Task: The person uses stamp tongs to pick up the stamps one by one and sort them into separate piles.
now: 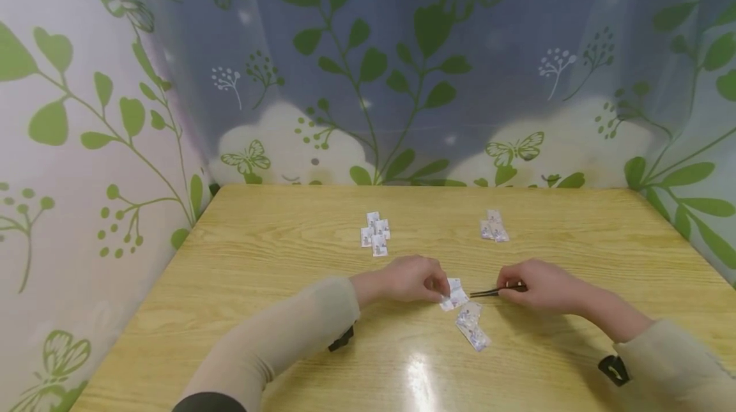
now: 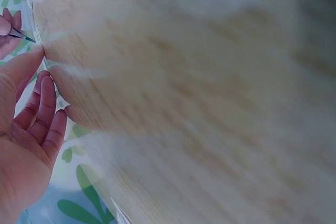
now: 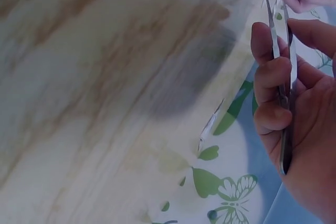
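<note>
Near the middle of the table, my left hand (image 1: 411, 279) pinches the left edge of a small white printed packet (image 1: 455, 295) between thumb and fingertips. In the left wrist view, the other fingers of that hand are loosely bent. Black tweezers (image 1: 485, 293) lie across my right hand (image 1: 540, 285), held between thumb and fingers. Their tips point left, close to the packet's right edge; whether they touch it I cannot tell. The right wrist view shows the tweezers' arms (image 3: 273, 35) slightly apart. Just below the pinched packet, overlapping similar packets (image 1: 474, 330) lie flat.
Several printed packets (image 1: 379, 244) form a cluster at the back centre of the wooden table (image 1: 276, 227). A smaller cluster of packets (image 1: 494, 228) lies at the back right. Patterned fabric (image 1: 374, 124) stands behind the table and along both sides.
</note>
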Motion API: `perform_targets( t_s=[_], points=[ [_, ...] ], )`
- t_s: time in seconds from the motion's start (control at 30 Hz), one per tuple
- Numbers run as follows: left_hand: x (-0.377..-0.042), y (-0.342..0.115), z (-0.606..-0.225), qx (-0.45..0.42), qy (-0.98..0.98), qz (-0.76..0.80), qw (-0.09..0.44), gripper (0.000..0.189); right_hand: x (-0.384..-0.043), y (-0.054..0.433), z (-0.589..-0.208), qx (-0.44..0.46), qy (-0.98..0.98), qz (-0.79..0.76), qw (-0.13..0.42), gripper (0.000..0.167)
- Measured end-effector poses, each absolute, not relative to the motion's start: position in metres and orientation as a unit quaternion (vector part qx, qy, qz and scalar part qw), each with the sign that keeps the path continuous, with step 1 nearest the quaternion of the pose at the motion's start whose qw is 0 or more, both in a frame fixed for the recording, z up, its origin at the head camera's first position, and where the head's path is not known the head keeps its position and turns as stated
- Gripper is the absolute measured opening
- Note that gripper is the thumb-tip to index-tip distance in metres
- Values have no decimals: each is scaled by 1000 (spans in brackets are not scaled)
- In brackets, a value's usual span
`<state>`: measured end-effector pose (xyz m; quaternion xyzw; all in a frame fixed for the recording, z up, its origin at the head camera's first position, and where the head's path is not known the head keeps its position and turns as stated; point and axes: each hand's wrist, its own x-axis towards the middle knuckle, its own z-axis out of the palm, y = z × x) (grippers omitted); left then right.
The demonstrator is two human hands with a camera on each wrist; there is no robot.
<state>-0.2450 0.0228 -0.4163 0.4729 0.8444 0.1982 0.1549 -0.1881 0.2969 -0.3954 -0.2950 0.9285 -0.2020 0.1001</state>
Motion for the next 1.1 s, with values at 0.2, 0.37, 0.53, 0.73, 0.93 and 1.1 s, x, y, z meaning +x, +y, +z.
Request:
perform_targets(
  t_s=[0.2, 0.37, 0.53, 0.73, 0.93, 1.1],
  points=[
    [-245, 23, -417, 472, 846, 195, 152, 8, -189, 292, -397, -298, 922, -218, 114, 7],
    [-245, 23, -418, 473, 845, 197, 152, 8, -188, 288, -396, -299, 919, -228, 121, 8],
    [-244, 23, -417, 470, 846, 200, 153, 8, -189, 288, -398, -284, 923, -231, 122, 8],
    [-245, 23, -418, 474, 845, 199, 150, 8, -194, 287, -400, -288, 920, -238, 116, 9],
    [-244, 23, -417, 475, 846, 194, 149, 8, -193, 287, -398, -290, 917, -244, 124, 10],
    [-245, 24, -417, 473, 846, 194, 153, 8, -191, 288, -398, -295, 915, -246, 127, 11]
  ],
)
